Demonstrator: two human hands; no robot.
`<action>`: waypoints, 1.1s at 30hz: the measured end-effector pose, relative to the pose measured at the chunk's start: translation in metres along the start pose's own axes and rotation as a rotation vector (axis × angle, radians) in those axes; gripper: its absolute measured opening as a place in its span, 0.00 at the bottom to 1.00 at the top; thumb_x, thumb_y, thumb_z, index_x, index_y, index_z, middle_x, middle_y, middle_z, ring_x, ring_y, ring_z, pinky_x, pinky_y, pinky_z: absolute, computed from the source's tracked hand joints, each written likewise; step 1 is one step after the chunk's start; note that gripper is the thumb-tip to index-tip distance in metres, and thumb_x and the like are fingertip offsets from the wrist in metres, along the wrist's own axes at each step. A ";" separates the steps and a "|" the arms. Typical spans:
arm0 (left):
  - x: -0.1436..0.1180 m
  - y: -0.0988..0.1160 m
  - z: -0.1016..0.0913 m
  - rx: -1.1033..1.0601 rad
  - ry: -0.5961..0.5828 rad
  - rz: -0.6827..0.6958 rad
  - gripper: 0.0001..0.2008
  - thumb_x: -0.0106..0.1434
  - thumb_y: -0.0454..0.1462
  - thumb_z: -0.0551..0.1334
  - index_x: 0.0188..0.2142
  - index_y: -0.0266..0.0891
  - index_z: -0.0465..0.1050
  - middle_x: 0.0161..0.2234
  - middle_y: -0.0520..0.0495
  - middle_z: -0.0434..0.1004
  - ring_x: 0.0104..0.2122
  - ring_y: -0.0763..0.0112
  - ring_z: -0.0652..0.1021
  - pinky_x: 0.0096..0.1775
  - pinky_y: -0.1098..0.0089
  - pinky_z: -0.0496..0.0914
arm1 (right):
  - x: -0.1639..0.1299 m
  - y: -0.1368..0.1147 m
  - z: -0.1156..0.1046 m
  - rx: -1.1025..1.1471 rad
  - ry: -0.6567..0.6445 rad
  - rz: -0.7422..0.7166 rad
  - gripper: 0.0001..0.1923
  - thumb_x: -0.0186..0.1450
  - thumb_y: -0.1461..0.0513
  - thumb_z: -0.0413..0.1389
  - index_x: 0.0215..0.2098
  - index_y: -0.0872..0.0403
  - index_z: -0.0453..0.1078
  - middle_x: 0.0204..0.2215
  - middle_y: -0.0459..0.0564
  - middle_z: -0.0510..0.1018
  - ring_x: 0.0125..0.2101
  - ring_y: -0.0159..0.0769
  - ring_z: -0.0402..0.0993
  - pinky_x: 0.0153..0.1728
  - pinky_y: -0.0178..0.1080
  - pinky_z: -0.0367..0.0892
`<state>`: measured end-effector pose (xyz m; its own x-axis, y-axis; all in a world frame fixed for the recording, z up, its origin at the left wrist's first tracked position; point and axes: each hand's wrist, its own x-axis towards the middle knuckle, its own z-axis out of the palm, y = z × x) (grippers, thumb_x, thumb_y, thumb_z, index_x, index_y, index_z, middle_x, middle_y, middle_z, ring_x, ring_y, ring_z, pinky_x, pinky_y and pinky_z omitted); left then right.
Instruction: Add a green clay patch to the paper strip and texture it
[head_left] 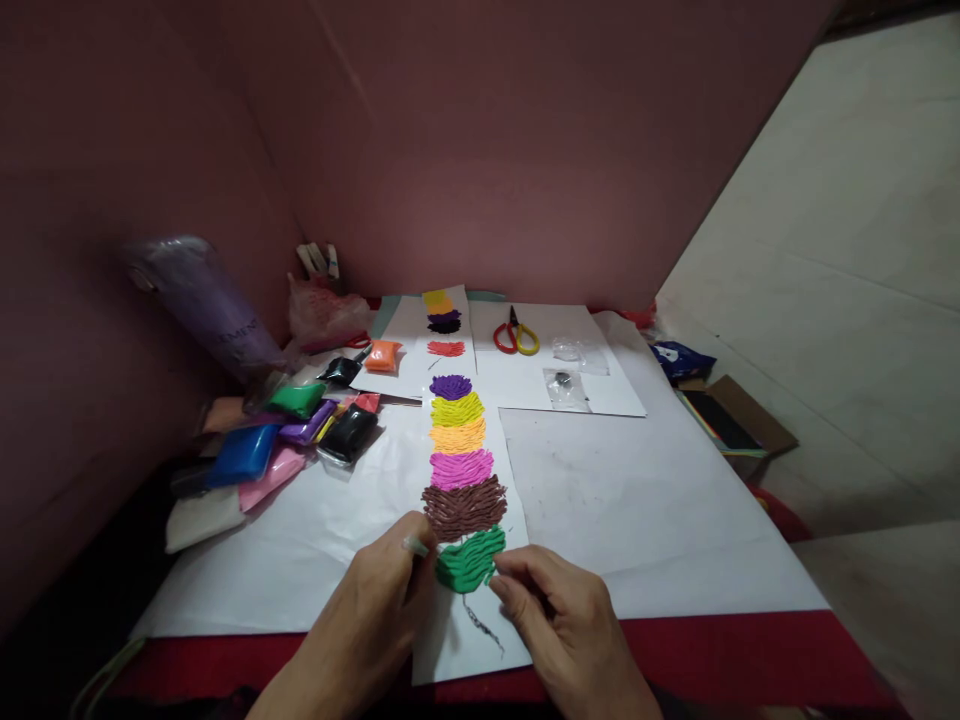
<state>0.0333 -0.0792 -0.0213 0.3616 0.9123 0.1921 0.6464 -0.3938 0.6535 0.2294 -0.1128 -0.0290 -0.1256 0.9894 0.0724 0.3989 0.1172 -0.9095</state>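
Observation:
A long white paper strip (457, 640) carries bands of wavy modelling clay strands. The nearest band is green clay (471, 562), with a dark squiggly line drawn below it. My left hand (390, 585) is curled at the green band's left edge, its fingertips mostly hidden. On the other side, my right hand (559, 610) pinches thumb and forefinger together at the band's right end, where a bit of green clay meets the fingertips. Above the green lie brown clay (465, 507), pink clay (461, 468), orange clay (458, 436), yellow clay (457, 409) and purple clay (451, 386).
Packets of coloured clay, such as a blue packet (241, 454), are heaped at the left. Scissors (516, 335) with red and yellow handles lie on white card at the back, near clear plastic bags (567, 390). A purple pouch (210, 305) leans against the wall.

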 end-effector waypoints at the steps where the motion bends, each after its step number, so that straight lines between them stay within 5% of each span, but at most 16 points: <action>1: 0.000 0.001 -0.001 0.003 0.004 0.009 0.08 0.64 0.31 0.49 0.30 0.41 0.62 0.24 0.53 0.71 0.22 0.76 0.72 0.25 0.76 0.66 | 0.000 0.000 0.000 0.000 0.000 -0.002 0.11 0.68 0.60 0.50 0.33 0.53 0.73 0.26 0.47 0.76 0.26 0.33 0.70 0.24 0.33 0.63; 12: -0.001 -0.010 -0.014 0.109 0.085 0.018 0.08 0.62 0.30 0.49 0.29 0.42 0.61 0.19 0.57 0.66 0.17 0.77 0.69 0.20 0.77 0.63 | -0.001 -0.001 -0.001 -0.022 0.013 -0.016 0.11 0.68 0.60 0.50 0.32 0.54 0.73 0.26 0.46 0.76 0.25 0.32 0.70 0.25 0.33 0.62; 17: -0.002 -0.009 -0.024 -0.004 0.164 0.022 0.05 0.62 0.32 0.53 0.33 0.41 0.65 0.24 0.54 0.73 0.20 0.76 0.74 0.23 0.78 0.68 | -0.001 0.000 0.000 -0.029 0.020 -0.007 0.11 0.68 0.60 0.50 0.32 0.54 0.73 0.25 0.46 0.75 0.25 0.32 0.70 0.26 0.33 0.62; 33: 0.005 -0.001 0.001 -0.133 0.076 -0.015 0.06 0.62 0.32 0.53 0.30 0.40 0.66 0.23 0.53 0.72 0.22 0.75 0.73 0.25 0.75 0.68 | -0.001 -0.003 0.000 -0.006 0.016 0.013 0.12 0.68 0.59 0.50 0.32 0.54 0.73 0.24 0.47 0.75 0.24 0.33 0.69 0.24 0.34 0.62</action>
<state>0.0351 -0.0741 -0.0218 0.2976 0.9259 0.2327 0.5549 -0.3661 0.7471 0.2279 -0.1143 -0.0260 -0.1065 0.9920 0.0674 0.4062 0.1053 -0.9077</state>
